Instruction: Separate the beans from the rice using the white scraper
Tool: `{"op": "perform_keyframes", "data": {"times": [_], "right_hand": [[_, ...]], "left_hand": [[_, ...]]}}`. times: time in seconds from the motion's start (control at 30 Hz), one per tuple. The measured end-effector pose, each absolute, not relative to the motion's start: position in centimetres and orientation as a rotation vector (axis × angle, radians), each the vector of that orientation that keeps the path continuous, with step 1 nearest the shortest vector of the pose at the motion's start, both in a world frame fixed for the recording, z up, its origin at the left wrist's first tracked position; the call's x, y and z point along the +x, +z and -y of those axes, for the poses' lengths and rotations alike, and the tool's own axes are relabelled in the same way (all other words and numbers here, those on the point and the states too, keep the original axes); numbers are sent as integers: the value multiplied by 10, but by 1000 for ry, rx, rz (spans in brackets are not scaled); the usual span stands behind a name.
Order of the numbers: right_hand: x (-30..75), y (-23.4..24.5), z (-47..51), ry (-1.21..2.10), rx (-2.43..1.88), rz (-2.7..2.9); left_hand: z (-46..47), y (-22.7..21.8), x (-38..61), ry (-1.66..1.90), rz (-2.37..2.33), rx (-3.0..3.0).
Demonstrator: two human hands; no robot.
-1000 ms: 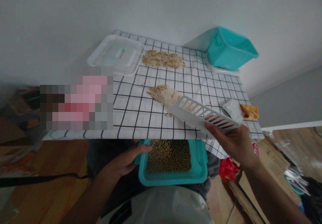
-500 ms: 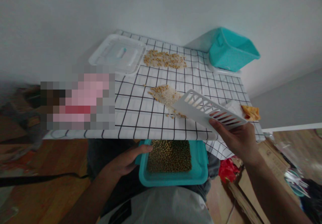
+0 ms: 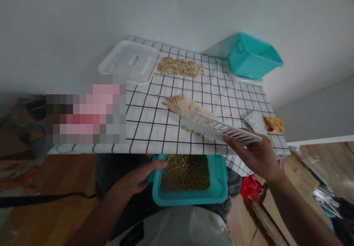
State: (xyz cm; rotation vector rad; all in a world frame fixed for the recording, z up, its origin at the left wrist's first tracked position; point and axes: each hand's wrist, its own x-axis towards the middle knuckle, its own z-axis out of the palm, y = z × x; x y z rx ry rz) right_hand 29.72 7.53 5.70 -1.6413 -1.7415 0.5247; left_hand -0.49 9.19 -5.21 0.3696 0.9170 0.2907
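Observation:
My right hand [image 3: 257, 152] is closed on one end of a white slotted plastic panel [image 3: 206, 129], thumb along its lower edge. The panel leans low over the table, its far end against a pile of pale grains and yellow beans [image 3: 182, 105]. On my lap, under the table's front edge, rests a turquoise container [image 3: 190, 199] with greenish-brown beans [image 3: 188, 172] in it. My left hand [image 3: 139, 176] grips the container's left rim, the thumb over the edge and the other fingers mostly hidden.
A second patch of grains and beans [image 3: 179, 67] lies farther back on the checked tablecloth [image 3: 143, 117]. Nearby are a clear lid [image 3: 128, 60], a turquoise bin [image 3: 253, 60], a white packet [image 3: 256, 122] and a yellow cloth-like piece [image 3: 273, 124]. A wall stands behind.
My right hand has lowered the slotted panel and moved it slightly left and toward me, tilting it flatter beside the near pile. My left hand and the container have stayed put.

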Motion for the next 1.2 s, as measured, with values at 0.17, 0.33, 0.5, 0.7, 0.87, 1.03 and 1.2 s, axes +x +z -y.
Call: {"op": "perform_keyframes", "data": {"times": [0.17, 0.33, 0.5, 0.7, 0.87, 1.03, 1.2], "right_hand": [[297, 57, -77, 567, -1621, 1788], [297, 55, -78, 586, -1591, 1779], [299, 53, -76, 615, -1564, 1784], [297, 55, -75, 667, -1514, 1784], [294, 55, -76, 602, -1478, 1818], [292, 55, -76, 587, -1446, 1847], [289, 58, -78, 554, -1486, 1831]], "left_hand": [[-92, -52, -5, 299, -925, 386], [-91, -56, -7, 288, -931, 362], [-91, -59, -6, 297, -911, 363], [-93, -56, -5, 291, -926, 367], [-93, -55, -5, 297, -928, 353], [-93, -53, -5, 297, -954, 360], [-93, -55, -5, 281, -953, 354]]}}
